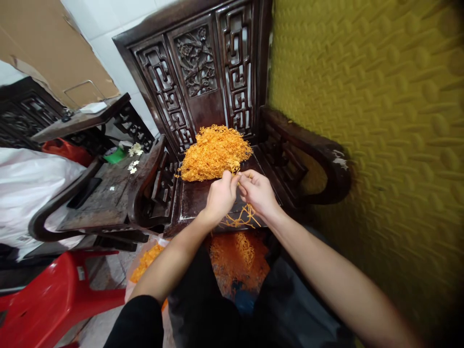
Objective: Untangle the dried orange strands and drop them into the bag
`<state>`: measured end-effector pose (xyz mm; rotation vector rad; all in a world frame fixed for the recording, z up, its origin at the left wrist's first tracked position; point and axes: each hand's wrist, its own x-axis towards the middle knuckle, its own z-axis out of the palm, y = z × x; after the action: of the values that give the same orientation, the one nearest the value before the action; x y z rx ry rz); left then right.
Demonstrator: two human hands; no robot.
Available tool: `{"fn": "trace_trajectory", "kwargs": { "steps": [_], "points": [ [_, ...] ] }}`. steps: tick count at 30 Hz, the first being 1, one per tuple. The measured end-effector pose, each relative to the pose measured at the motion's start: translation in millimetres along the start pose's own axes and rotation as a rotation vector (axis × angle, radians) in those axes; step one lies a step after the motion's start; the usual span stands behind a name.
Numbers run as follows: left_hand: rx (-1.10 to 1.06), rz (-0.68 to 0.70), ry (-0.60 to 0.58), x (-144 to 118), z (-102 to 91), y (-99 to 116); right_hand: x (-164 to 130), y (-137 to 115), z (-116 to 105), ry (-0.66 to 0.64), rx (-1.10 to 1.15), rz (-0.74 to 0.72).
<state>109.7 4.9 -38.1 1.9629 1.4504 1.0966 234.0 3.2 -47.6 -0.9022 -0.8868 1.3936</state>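
A heap of tangled orange stringy pieces (213, 152) rests on the seat of a dark carved wooden chair (195, 195). Just in front of that heap, my left hand (221, 193) and my right hand (258, 192) meet, fingertips nearly touching. Both are closed in a pinch on a thin orange strand, whose exact shape is mostly hidden by my fingers. Below my hands, a few loose orange strands (242, 217) lie at the seat's front edge. What kind of pieces these are, I cannot tell.
A clear bag of orange pieces (147, 263) stands on the floor left of my legs, beside a red plastic stool (54, 299). More orange strands (245, 249) lie below the seat between my knees. A yellow padded wall (362, 111) borders the right; a wooden side table (105, 198) stands left.
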Motion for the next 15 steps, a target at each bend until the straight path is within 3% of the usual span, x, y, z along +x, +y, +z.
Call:
{"fn": "trace_trajectory", "kwargs": {
  "steps": [5,9,12,15],
  "points": [
    [0.036,-0.071,-0.014,-3.9,4.8,12.9,13.3,1.6,-7.2,0.083,-0.241,-0.164],
    [-0.117,-0.069,0.033,-9.3,-2.6,16.2,36.4,-11.3,-26.0,0.179,-0.208,-0.176],
    [-0.384,-0.145,-0.003,-10.8,-10.8,12.4,51.2,-24.2,-46.4,0.382,-0.080,-0.195],
    [-0.750,-0.268,-0.094,-2.8,-16.7,4.0,48.8,-30.2,-53.4,0.350,-0.002,-0.192]
  ]
}}
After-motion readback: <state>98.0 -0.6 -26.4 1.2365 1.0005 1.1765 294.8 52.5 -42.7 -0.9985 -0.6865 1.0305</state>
